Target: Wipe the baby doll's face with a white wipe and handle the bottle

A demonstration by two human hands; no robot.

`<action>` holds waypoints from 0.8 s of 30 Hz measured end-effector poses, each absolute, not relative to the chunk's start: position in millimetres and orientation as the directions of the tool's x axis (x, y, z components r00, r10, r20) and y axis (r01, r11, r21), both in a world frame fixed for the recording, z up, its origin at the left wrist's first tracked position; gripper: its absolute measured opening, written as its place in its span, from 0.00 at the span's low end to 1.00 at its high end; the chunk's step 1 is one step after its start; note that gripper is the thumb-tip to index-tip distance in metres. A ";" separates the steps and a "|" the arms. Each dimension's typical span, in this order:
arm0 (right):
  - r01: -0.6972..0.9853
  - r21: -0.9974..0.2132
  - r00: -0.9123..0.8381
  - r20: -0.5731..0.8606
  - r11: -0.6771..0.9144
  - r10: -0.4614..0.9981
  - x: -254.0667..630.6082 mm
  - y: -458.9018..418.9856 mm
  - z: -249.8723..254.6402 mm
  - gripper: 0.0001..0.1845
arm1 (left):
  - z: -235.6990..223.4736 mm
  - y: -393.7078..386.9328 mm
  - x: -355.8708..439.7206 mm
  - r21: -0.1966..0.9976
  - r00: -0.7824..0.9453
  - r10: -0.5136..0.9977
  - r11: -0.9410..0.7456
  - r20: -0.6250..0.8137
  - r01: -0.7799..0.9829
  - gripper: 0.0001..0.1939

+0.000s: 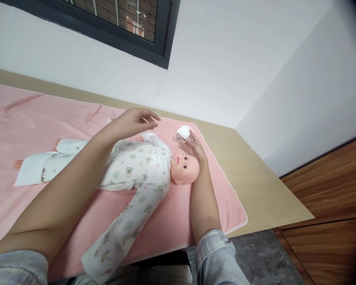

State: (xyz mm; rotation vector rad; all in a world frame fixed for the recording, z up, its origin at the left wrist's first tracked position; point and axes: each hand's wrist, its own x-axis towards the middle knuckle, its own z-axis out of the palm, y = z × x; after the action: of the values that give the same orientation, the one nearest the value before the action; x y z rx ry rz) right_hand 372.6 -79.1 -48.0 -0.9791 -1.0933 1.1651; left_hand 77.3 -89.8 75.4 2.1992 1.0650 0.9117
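White printed suit (130, 162), already on pink plastic doll (188, 171) (fastening unclear); left hand (135, 120), grip apart; right hand (197, 147), fingers parted, at clear-and-white container (183, 132).

sleeves (221, 263): faded light blue | cuffs (212, 240): turned back, pale plaid

A small domestic-looking room is shown, though whether it belongs to a home or a training room cannot be told. A pink blanket (178, 221) is spread over a pale wooden tabletop (255, 186), set against plain white walls (213, 71). A dark-framed window (163, 35) is backed by bars and brickwork, and wood-grain panelling (329, 190) is seen beside grey flooring (258, 257).
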 end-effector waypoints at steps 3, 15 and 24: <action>-0.238 -0.967 0.014 0.094 0.095 0.995 372.6 -74.9 -60.8 0.29 | 76.4 -87.7 73.4 0.696 0.445 0.829 -0.540 0.340 0.474 0.17; -0.321 -0.940 0.074 0.096 0.115 0.993 396.3 -71.7 -72.6 0.28 | 73.7 -55.5 19.2 0.613 0.204 0.916 -0.384 0.345 0.690 0.20; -0.313 -0.950 -0.003 0.009 0.008 1.000 409.5 -79.9 -72.9 0.25 | 28.2 9.8 -36.7 0.453 0.141 0.971 -0.215 0.191 0.865 0.34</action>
State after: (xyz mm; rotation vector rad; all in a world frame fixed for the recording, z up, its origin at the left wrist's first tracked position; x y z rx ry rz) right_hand 409.5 -79.9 -72.9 -0.9638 -0.9786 1.3396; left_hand -36.7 9.8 28.2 2.1828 1.8010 0.6588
